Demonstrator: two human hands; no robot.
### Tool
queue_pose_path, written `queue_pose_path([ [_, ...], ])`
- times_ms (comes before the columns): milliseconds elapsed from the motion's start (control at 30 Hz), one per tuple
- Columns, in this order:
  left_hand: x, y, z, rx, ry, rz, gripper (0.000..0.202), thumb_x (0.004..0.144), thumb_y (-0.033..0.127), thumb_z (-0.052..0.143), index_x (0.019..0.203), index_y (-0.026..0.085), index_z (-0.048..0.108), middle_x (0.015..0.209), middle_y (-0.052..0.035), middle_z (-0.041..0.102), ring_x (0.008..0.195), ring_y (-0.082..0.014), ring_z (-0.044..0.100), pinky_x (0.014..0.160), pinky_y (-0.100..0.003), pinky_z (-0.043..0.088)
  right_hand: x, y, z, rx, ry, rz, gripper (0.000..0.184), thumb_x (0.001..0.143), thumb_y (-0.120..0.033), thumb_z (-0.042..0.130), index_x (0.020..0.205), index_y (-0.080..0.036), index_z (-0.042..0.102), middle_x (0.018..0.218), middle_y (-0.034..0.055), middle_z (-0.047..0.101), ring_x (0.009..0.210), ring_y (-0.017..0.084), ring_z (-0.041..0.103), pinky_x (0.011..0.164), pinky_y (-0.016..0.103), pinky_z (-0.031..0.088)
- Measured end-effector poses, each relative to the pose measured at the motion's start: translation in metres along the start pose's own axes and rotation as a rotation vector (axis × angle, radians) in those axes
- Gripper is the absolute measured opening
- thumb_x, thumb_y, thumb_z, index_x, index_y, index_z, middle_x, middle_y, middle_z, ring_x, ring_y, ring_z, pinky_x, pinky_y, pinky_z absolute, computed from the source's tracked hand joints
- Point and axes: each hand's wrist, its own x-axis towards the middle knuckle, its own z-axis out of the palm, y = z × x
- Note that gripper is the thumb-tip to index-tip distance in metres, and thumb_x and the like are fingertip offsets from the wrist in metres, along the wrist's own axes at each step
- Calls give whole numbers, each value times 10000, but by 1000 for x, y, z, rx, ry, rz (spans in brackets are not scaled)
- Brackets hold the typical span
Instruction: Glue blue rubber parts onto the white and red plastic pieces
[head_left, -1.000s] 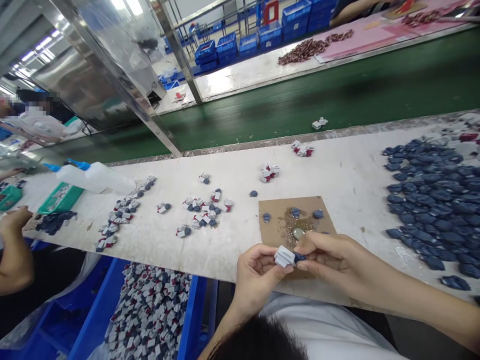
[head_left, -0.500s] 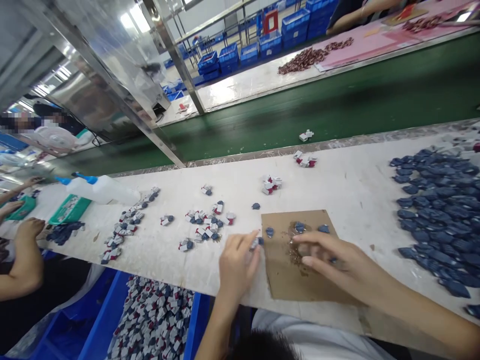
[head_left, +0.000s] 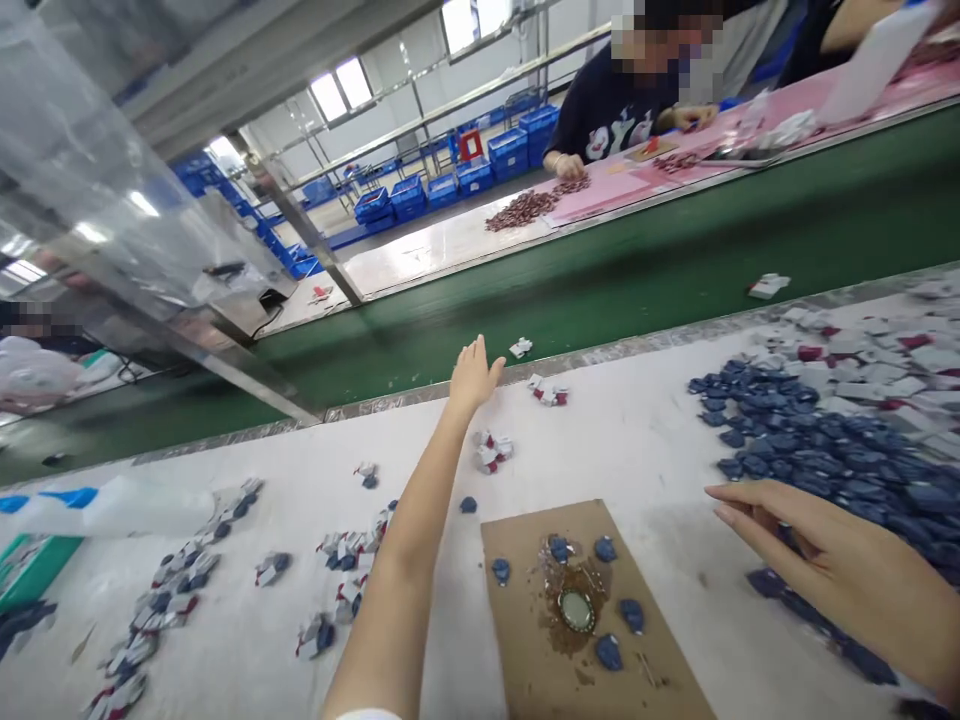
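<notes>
1. Apparently, the step in hand is a reach: the left hand (head_left: 474,380) stretches across the bench (head_left: 637,440) to its far edge, fingers extended, thumb spread, nothing visibly held.
2. Nearest to it, just right of the fingers and apart from them, a white piece (head_left: 520,347) lies on the green belt (head_left: 637,310); a red-and-white cluster (head_left: 548,391) sits nearer, on the bench.
3. Meanwhile the right hand (head_left: 840,575) hovers beside the heap of blue pieces (head_left: 817,435) on the right. Its thumb and forefinger stand slightly apart with nothing between the tips; the palm side is partly hidden.
4. Between the arms, a cardboard sheet (head_left: 529,610) bears five loose blue lumps (head_left: 608,652) around a round cap (head_left: 577,610) in a wet brown stain.
5. Judging by this pose, the next move calls for the left fingers to shift right and pinch one small part without scattering the cluster; which part is meant cannot be told.
</notes>
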Motion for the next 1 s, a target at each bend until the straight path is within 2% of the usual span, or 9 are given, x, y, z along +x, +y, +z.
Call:
queue_pose_path([
  [133, 42, 32, 28, -99, -54, -49, 372, 921, 328, 593, 1256, 166, 576, 1346, -120, 565, 1223, -279, 545, 1018, -531, 446, 24, 26, -17, -356, 113, -59, 493, 936, -571, 326, 969, -248, 697, 947, 45, 737, 787, 231, 693, 480, 289, 518],
  [267, 20, 30, 16, -288, -28, -115, 300, 903, 290, 616, 1171, 155, 603, 1225, -97, 612, 1127, -259, 583, 968, -505, 471, 69, 37, -16, -516, -43, -35, 310, 945, -363, 430, 944, -184, 684, 970, 101, 711, 976, 271, 640, 585, 307, 506],
  [367, -20, 17, -7, -527, 39, -181, 279, 875, 200, 598, 1150, 185, 560, 1144, -87, 636, 1057, -230, 601, 915, -405, 476, 96, 37, -5, -573, -193, -6, 296, 981, -355, 477, 860, -149, 652, 840, 56, 656, 892, 202, 636, 668, 299, 510],
  [467, -81, 5, -23, -847, 86, -288, 278, 844, 168, 514, 1117, 205, 479, 1060, -76, 637, 813, -155, 624, 697, -266, 480, 108, 34, 7, -627, -282, 53, 292, 1010, -375, 461, 956, -147, 635, 872, 24, 631, 783, 133, 623, 700, 294, 528],
  [567, -154, 3, -26, -1202, 62, -390, 196, 785, 220, 469, 980, 195, 471, 933, -49, 622, 609, -101, 552, 514, -200, 399, 111, 34, 16, -646, -333, 96, 219, 1001, -331, 495, 1025, -160, 630, 928, 38, 637, 784, 132, 618, 692, 290, 538],
  [700, -236, 13, -19, -1603, 19, -451, 232, 719, 365, 497, 848, 176, 538, 820, -45, 608, 538, -88, 483, 435, -179, 322, 112, 33, 24, -579, -382, 96, 189, 993, -300, 508, 1025, -159, 630, 958, 39, 626, 781, 125, 606, 684, 281, 535],
  [800, -270, 17, -12, -1798, 55, -483, 325, 738, 445, 586, 895, 163, 620, 817, -47, 628, 604, -100, 536, 459, -175, 360, 111, 31, 29, -491, -376, 65, 144, 968, -276, 553, 973, -153, 627, 917, 23, 615, 723, 110, 578, 637, 256, 517],
  [933, -292, 13, -5, -1932, 169, -496, 353, 749, 402, 749, 1027, 194, 688, 1019, -50, 704, 859, -114, 636, 705, -195, 499, 103, 20, 30, -334, -289, 5, 140, 960, -253, 550, 1015, -150, 626, 935, 29, 617, 753, 124, 586, 668, 278, 515],
  [1000, -300, 11, -7, -1986, 235, -517, 356, 729, 365, 798, 1031, 196, 713, 1074, -54, 723, 872, -103, 653, 696, -171, 494, 89, 7, 31, -208, -258, -49, 212, 971, -272, 493, 1072, -152, 635, 929, 60, 645, 781, 156, 616, 685, 290, 513],
])
